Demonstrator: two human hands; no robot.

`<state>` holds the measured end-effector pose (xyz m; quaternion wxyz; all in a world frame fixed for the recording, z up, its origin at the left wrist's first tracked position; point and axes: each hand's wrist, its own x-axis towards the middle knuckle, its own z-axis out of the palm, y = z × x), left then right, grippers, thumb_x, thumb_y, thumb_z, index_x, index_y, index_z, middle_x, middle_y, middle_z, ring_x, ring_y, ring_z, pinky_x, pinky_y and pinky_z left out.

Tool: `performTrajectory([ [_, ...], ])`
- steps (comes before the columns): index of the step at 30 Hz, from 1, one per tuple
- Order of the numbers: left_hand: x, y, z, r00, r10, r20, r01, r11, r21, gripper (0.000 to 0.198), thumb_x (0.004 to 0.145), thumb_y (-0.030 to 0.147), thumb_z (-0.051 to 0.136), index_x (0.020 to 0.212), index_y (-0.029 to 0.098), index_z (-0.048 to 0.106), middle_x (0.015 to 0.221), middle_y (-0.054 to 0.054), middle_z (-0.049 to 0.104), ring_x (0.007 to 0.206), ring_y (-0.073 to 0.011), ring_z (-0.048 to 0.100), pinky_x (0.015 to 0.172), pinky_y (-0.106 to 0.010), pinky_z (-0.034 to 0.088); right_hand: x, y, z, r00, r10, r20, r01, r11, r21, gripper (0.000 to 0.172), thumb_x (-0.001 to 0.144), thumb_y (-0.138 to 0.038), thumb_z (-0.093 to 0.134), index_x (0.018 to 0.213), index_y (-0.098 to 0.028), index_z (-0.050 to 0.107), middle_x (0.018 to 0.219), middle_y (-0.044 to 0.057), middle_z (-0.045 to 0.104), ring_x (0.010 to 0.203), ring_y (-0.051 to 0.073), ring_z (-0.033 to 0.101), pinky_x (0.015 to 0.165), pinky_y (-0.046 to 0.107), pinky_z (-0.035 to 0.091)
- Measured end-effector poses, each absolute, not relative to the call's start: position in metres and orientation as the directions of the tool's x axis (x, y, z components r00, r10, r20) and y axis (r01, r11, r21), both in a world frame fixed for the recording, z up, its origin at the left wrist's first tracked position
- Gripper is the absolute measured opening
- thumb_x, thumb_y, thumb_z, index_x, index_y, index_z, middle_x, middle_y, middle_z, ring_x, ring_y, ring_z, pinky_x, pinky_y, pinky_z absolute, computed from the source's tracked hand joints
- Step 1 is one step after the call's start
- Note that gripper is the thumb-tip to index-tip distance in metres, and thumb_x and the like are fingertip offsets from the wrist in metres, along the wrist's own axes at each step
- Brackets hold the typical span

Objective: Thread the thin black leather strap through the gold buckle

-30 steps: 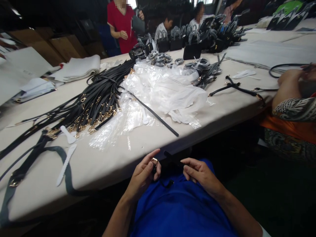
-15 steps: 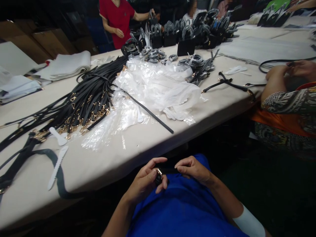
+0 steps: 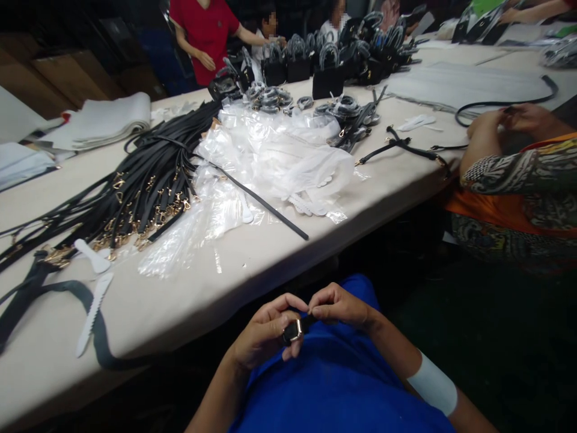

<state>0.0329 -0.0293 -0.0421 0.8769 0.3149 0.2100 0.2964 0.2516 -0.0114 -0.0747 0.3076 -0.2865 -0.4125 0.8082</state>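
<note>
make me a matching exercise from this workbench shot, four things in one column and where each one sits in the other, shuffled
Things:
1. metal buckle
2. pile of black straps
3. clear plastic bags
4. black handbags

Places:
A. far end of the table
B. middle of the table
C. left part of the table
D. between the left hand and right hand, over the lap

Pairs: 1-D, 2-C, 3-B, 4-A

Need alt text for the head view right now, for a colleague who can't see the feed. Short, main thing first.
Over a blue lap, the left hand and right hand together pinch a short black strap with a metal buckle. Beyond them, a pale table carries a heap of black straps with gold clasps and crumpled clear plastic bags; other people work at the far side and on the right.
</note>
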Motion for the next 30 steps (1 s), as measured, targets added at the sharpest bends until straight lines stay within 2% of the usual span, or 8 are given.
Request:
performTrajectory([
  [5,0.040,-0.026,-0.039,0.590,0.786,-0.185,-0.463,0.518,0.719,0.020,0.093,0.029,0.057,0.103,0.013,0.060,0.060,-0.003,0.062,0.050,-0.0090,0.052,0.053,-0.018,0.039,0.245,-0.017,-0.083,-0.549,0.804,-0.229,-0.398,-0.493,-0.773,0.040,0.069,-0.047,0.081,0.072,-0.010,0.068,0.048,-0.006,0.044,0.039,0.003,0.029,0.039,0.019,0.017],
  [13,0.055,-0.027,-0.044,0.331,0.916,-0.226,-0.561,0.384,0.734,0.025,0.090,0.038,0.061,0.104,0.018,0.061,0.064,0.000,0.058,0.057,-0.0093,0.048,0.065,-0.023,0.040,0.215,-0.029,-0.089,-0.507,0.824,-0.253,-0.478,-0.513,-0.713,0.044,0.076,-0.053,0.074,0.077,-0.010,0.066,0.058,-0.001,0.054,0.043,0.003,0.029,0.043,0.020,0.017],
  [15,0.054,-0.025,-0.043,0.304,0.918,-0.256,-0.475,0.379,0.795,0.028,0.089,0.041,0.061,0.105,0.018,0.062,0.064,0.000,0.057,0.058,-0.0104,0.047,0.062,-0.023,0.039,0.211,-0.031,-0.087,-0.475,0.843,-0.252,-0.493,-0.492,-0.718,0.043,0.078,-0.053,0.072,0.078,-0.011,0.065,0.064,0.002,0.059,0.044,0.004,0.030,0.044,0.020,0.019],
  [18,0.050,-0.022,-0.038,0.244,0.948,-0.202,-0.125,0.238,0.963,0.028,0.089,0.041,0.060,0.103,0.018,0.067,0.070,-0.002,0.060,0.062,-0.0137,0.048,0.062,-0.025,0.039,0.212,-0.029,-0.076,-0.341,0.910,-0.236,-0.456,-0.380,-0.804,0.039,0.078,-0.049,0.074,0.087,-0.013,0.061,0.064,-0.001,0.058,0.045,0.005,0.036,0.044,0.020,0.022],
  [20,0.048,-0.023,-0.035,0.224,0.966,-0.130,0.053,0.121,0.991,0.031,0.092,0.041,0.056,0.107,0.018,0.069,0.080,-0.004,0.063,0.066,-0.0155,0.049,0.067,-0.026,0.041,0.213,-0.026,-0.067,-0.258,0.946,-0.197,-0.394,-0.289,-0.872,0.039,0.080,-0.048,0.072,0.095,-0.015,0.057,0.056,-0.005,0.052,0.045,0.007,0.039,0.045,0.020,0.026],
  [26,0.057,-0.040,-0.034,0.236,0.958,-0.164,0.139,0.134,0.981,0.044,0.092,0.040,0.055,0.134,0.025,0.054,0.119,-0.007,0.059,0.112,-0.0227,0.050,0.104,-0.031,0.032,0.205,-0.022,-0.048,-0.127,0.985,-0.120,-0.302,-0.154,-0.941,0.032,0.086,-0.044,0.066,0.099,-0.017,0.052,0.052,-0.008,0.048,0.044,0.008,0.041,0.046,0.020,0.032],
  [28,0.060,-0.043,-0.036,0.127,0.980,-0.153,0.123,0.137,0.983,0.041,0.091,0.043,0.055,0.127,0.023,0.060,0.105,-0.006,0.062,0.101,-0.0212,0.053,0.095,-0.029,0.038,0.201,-0.023,-0.047,-0.172,0.978,-0.118,-0.294,-0.166,-0.941,0.031,0.090,-0.045,0.060,0.103,-0.018,0.051,0.053,-0.008,0.050,0.045,0.008,0.041,0.046,0.019,0.033],
  [30,0.059,-0.040,-0.037,0.007,0.983,-0.185,0.049,0.184,0.982,0.038,0.092,0.046,0.054,0.118,0.021,0.066,0.081,-0.003,0.059,0.076,-0.0163,0.051,0.072,-0.024,0.042,0.201,-0.025,-0.048,-0.259,0.959,-0.116,-0.305,-0.195,-0.932,0.034,0.095,-0.048,0.052,0.111,-0.018,0.049,0.057,-0.006,0.054,0.045,0.008,0.043,0.045,0.019,0.033],
])
